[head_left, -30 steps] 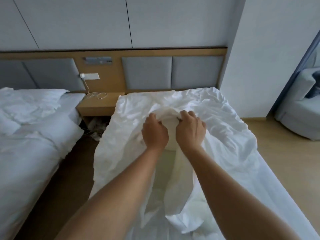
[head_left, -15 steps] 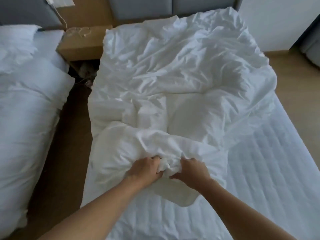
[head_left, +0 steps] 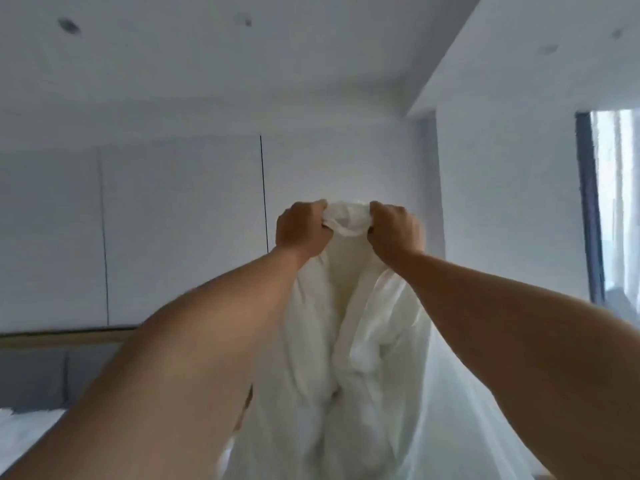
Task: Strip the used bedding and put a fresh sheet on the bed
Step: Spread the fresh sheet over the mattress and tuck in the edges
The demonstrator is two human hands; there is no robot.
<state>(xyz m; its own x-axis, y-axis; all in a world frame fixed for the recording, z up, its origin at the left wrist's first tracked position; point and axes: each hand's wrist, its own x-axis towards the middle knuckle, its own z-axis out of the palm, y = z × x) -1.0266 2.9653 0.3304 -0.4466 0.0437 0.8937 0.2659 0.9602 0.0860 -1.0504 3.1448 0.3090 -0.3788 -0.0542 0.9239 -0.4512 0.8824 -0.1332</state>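
Note:
Both my arms are raised high in front of the wall. My left hand (head_left: 302, 229) and my right hand (head_left: 394, 232) each grip the bunched top edge of the white bedding (head_left: 349, 334), a hand's width apart. The bedding hangs down between my forearms in long folds and runs out of the bottom of the view. The bed itself is hidden behind my arms and the hanging cloth.
A pale panelled wall (head_left: 180, 220) and the ceiling fill the view. The grey padded headboard (head_left: 34, 375) with its wooden rail shows at lower left, above a corner of the neighbouring white bed (head_left: 20, 424). A window with a dark frame (head_left: 609, 202) is at right.
Half a second ago my hands gripped the bedding low on the mattress; now they have swung it up high, and the view has tilted up to the wall and ceiling.

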